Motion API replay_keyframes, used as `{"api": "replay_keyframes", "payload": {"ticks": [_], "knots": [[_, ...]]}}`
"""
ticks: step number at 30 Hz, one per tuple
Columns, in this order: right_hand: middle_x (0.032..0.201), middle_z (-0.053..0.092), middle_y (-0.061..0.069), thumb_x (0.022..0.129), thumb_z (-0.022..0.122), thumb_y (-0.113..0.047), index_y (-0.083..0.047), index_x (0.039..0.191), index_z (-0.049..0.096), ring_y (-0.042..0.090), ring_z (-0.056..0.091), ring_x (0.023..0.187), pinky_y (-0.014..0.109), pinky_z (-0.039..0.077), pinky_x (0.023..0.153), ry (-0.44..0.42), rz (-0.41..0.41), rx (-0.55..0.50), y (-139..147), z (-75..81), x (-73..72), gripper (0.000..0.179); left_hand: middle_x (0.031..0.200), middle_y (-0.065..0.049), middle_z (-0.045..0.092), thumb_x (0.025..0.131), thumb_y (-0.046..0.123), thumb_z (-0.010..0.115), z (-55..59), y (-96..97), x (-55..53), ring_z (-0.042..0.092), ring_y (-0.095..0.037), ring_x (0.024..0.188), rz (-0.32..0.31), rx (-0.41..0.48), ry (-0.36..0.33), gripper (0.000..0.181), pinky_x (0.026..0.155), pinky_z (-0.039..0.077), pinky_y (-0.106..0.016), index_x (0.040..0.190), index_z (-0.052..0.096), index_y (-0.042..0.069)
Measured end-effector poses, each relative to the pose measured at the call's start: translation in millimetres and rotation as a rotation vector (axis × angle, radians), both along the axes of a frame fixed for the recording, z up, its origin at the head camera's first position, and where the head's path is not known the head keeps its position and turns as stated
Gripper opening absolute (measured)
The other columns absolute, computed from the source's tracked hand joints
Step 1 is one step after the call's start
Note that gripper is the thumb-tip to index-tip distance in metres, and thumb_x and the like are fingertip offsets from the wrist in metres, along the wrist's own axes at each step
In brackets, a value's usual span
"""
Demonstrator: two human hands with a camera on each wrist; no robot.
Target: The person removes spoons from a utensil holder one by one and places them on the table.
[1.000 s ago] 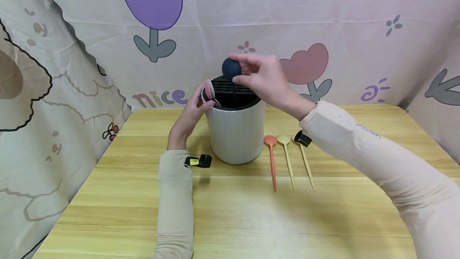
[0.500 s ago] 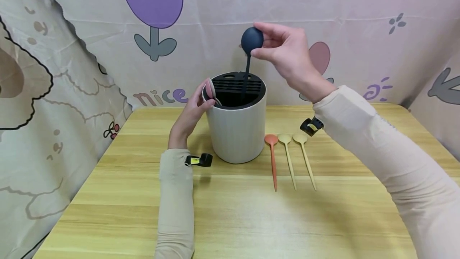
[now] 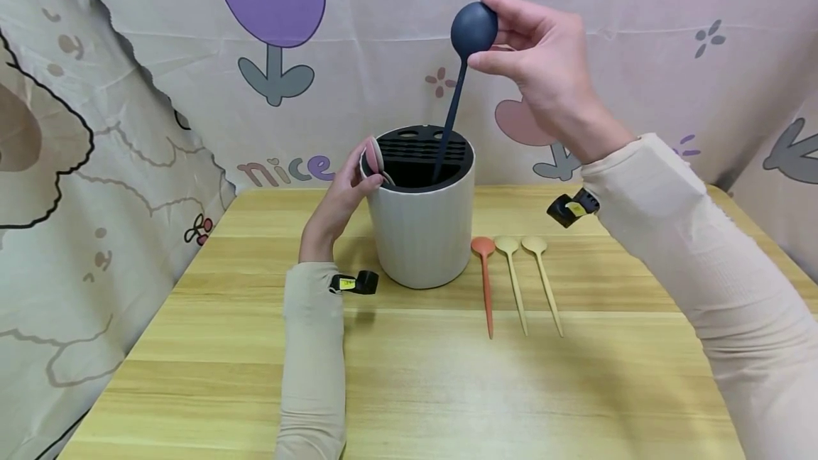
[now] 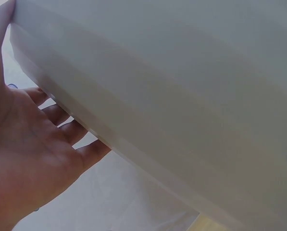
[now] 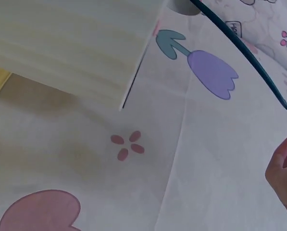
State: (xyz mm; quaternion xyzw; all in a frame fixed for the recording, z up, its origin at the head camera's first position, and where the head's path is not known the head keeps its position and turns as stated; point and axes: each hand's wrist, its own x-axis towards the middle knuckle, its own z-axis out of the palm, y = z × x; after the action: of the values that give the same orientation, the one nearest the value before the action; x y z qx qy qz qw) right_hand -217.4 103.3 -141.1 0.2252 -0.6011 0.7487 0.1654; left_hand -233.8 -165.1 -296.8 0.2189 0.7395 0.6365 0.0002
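Note:
My right hand point(image 3: 552, 66) pinches a dark blue spoon point(image 3: 473, 30) by its round bowl, high above the white utensil holder point(image 3: 422, 233). The spoon's thin handle slants down, its tip still inside the black opening in the head view. In the right wrist view the handle point(image 5: 244, 50) crosses the upper right, with only part of the hand point(image 5: 282, 175) showing. At the holder's left rim, my left hand point(image 3: 341, 194) grips the wall, with the thumb near a pink spoon point(image 3: 373, 156) standing inside. The left wrist view shows those fingers point(image 4: 73, 131) along the holder's outside.
An orange spoon point(image 3: 483, 247) and two pale yellow spoons, one nearer point(image 3: 508, 245) and one farther right point(image 3: 535, 244), lie side by side right of the holder on the wooden table point(image 3: 409, 382). A patterned cloth point(image 3: 396, 20) hangs behind.
My right hand has risen up and to the right, drawing the dark blue spoon's handle mostly out of the holder. The left hand stays on the rim.

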Motion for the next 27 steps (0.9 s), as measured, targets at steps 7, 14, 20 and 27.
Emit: {"api": "replay_keyframes", "payload": {"ticks": [7,14,20,27], "knots": [[0.096,0.068,0.018,0.065,0.069,0.032,0.007,0.122,0.062,0.021,0.069,0.086,0.029,0.052,0.085,-0.004,-0.009,-0.147,10,13.0,-2.4,0.063,0.156,-0.012,0.021,0.062,0.080,0.068,-0.5,0.1,1.7,0.023,-0.029,0.140,0.005,-0.007,-0.008,0.124,0.113,0.020,-0.051,0.155,0.018,0.014],[0.101,0.068,0.017,0.065,0.075,0.025,0.002,0.124,0.063,0.019,0.069,0.091,0.028,0.051,0.087,-0.045,-0.026,-0.066,22,10.1,-1.3,0.065,0.155,-0.011,0.022,0.063,0.079,0.068,-1.3,-0.3,1.3,0.025,-0.028,0.138,0.004,-0.003,-0.006,0.123,0.113,0.021,-0.050,0.155,0.018,0.014],[0.090,0.070,0.014,0.067,0.075,0.023,0.004,0.124,0.063,0.019,0.069,0.082,0.022,0.053,0.077,-0.125,0.035,0.025,29,-6.3,-2.0,0.062,0.155,-0.013,0.022,0.064,0.078,0.068,-1.4,-0.3,1.6,0.025,-0.029,0.139,-0.001,-0.001,0.000,0.123,0.113,0.021,-0.051,0.155,0.018,0.013],[0.088,0.073,0.008,0.070,0.077,0.017,0.004,0.125,0.062,0.016,0.070,0.083,0.020,0.052,0.078,-0.220,0.079,0.186,32,-31.3,-2.2,0.059,0.155,-0.013,0.021,0.063,0.079,0.068,-1.2,-1.0,2.7,0.024,-0.029,0.139,-0.002,-0.002,0.001,0.125,0.113,0.021,-0.050,0.155,0.018,0.012]]}}
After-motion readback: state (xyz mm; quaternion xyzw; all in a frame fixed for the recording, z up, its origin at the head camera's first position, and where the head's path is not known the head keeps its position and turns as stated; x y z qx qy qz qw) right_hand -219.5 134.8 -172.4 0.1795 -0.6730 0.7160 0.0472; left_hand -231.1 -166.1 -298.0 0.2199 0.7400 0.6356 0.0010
